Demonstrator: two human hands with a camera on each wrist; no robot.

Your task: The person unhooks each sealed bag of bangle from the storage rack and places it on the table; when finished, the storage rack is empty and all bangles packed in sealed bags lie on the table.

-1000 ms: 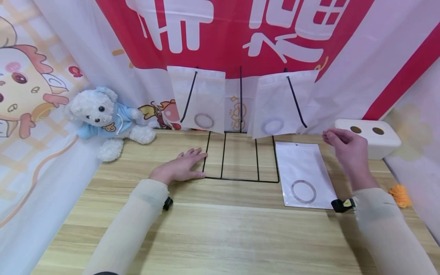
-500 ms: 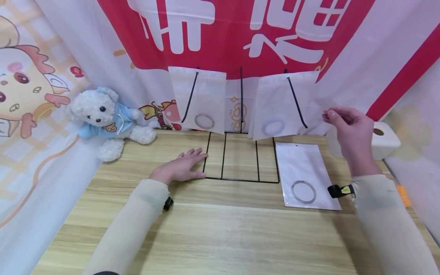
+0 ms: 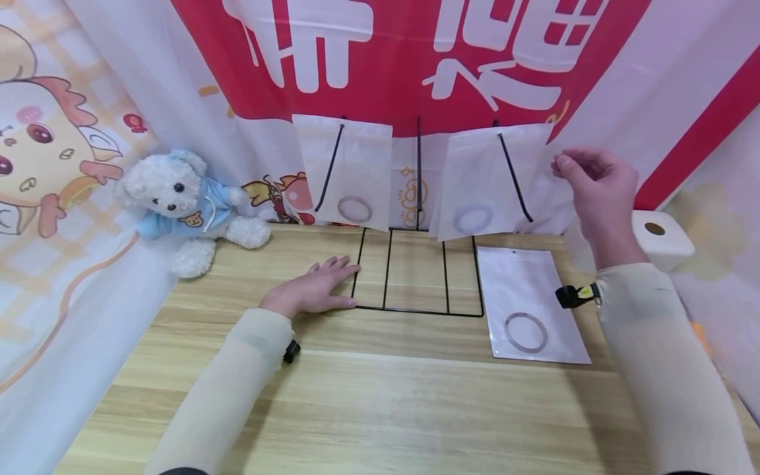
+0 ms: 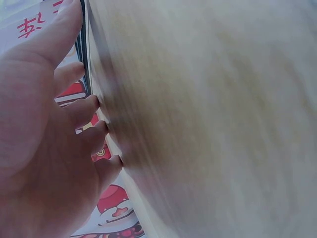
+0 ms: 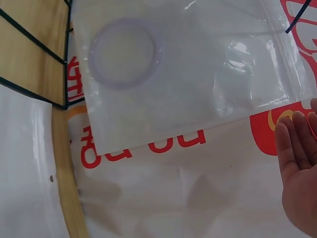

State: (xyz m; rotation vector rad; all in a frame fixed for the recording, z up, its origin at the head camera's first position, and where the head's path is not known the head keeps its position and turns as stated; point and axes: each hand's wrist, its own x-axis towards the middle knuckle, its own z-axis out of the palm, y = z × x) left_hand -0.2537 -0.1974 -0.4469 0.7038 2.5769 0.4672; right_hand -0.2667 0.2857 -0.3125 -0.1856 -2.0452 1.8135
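A black wire rack [image 3: 415, 270] stands at the back of the wooden table [image 3: 380, 409]. Two clear bags hang on its hooks: the left bag [image 3: 347, 175] holds a grey ring, the right bag [image 3: 483, 181] a purple ring [image 5: 125, 53]. A third bag [image 3: 528, 303] with a grey ring lies flat to the right of the rack. My left hand [image 3: 315, 290] rests flat on the table, its fingertips at the rack's left base wire. My right hand [image 3: 588, 178] is raised beside the right bag's [image 5: 173, 74] upper right corner, fingers loosely bent, holding nothing.
A white teddy bear [image 3: 178, 204] in a blue top sits at the back left. A white box [image 3: 662, 237] with holes stands at the back right, partly hidden by my right arm. A printed curtain [image 3: 415, 59] closes off the back and sides.
My right hand has risen from just above the table near the white box to beside the right hanging bag's upper corner. The left hand has stayed put.
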